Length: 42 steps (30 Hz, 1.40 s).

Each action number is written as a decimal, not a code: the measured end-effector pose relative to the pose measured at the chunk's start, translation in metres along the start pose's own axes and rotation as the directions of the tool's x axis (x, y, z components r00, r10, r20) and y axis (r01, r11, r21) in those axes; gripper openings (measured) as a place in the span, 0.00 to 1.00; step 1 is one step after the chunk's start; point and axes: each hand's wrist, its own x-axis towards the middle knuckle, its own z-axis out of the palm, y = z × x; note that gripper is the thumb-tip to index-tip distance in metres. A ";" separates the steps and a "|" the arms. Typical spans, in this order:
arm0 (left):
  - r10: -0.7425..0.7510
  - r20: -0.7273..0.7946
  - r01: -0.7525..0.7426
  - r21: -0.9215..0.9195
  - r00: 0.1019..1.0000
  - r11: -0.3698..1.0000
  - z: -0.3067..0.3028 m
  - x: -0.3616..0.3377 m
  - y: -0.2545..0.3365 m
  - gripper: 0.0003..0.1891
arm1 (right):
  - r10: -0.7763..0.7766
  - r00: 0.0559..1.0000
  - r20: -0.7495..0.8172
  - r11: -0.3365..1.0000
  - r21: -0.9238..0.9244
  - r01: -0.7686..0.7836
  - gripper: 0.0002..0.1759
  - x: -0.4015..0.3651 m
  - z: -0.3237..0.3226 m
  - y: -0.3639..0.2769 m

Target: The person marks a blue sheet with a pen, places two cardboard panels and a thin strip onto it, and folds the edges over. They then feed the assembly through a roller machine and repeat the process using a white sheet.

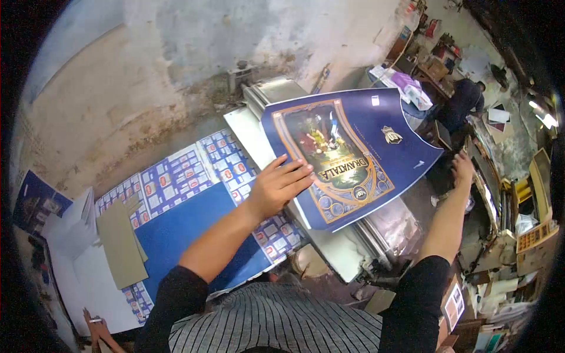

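Observation:
A large dark blue printed cover sheet (406,120), with a framed picture and the lettering "DRAVATALA", lies across a machine with metal rollers (376,244). Its right side bends and hangs past the rollers. My left hand (281,185) rests flat on the sheet's left part, fingers stretched out. Off the sheet's right corner, my right hand (463,170) is raised with nothing visible in it; its fingers look loosely apart. Under the sheet, the machine's white bed (335,250) shows at the front and back left.
To the left, a table bears patterned printed sheets (176,176), a plain blue sheet (200,235) and grey boards (120,244). Another person's hand (97,323) holds a thin white stick at lower left. A person (462,106) bends over work at back right. Cluttered shelves (535,235) stand right.

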 end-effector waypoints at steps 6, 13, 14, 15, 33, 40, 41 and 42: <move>-0.095 0.241 0.077 0.081 0.966 0.994 0.126 0.034 -0.024 0.21 | -0.493 0.745 0.450 0.686 -0.326 0.651 0.30 -0.039 0.126 -0.064; -0.195 0.695 0.204 0.071 0.692 0.976 0.129 0.066 -0.033 0.27 | -0.178 0.255 0.950 0.494 -0.138 0.859 0.44 -0.147 0.278 0.009; -0.175 0.724 0.181 0.070 0.667 0.981 0.125 0.061 -0.031 0.29 | -0.230 0.342 0.911 0.454 -0.210 0.866 0.46 -0.154 0.283 0.016; -0.186 0.712 0.200 0.066 0.677 0.978 0.118 0.057 -0.034 0.32 | -0.288 0.419 0.861 0.413 -0.284 0.866 0.49 -0.157 0.289 0.018; -0.376 0.474 0.428 -0.002 0.796 0.904 0.054 0.018 -0.061 0.22 | -0.106 0.145 0.984 0.643 -0.043 0.765 0.69 -0.151 0.234 -0.004; -0.399 0.430 0.478 -0.089 0.810 0.874 0.046 0.016 -0.064 0.20 | -0.160 0.077 0.984 0.583 0.032 0.812 0.42 -0.166 0.206 -0.007; -0.388 0.390 0.450 -0.080 0.835 0.889 0.043 0.013 -0.065 0.19 | -0.257 0.135 0.957 0.537 0.026 0.843 0.38 -0.157 0.207 0.004; -0.405 0.340 0.458 -0.090 0.849 0.884 0.042 0.008 -0.066 0.17 | -0.225 0.290 0.930 0.623 -0.092 0.777 0.31 -0.142 0.209 0.014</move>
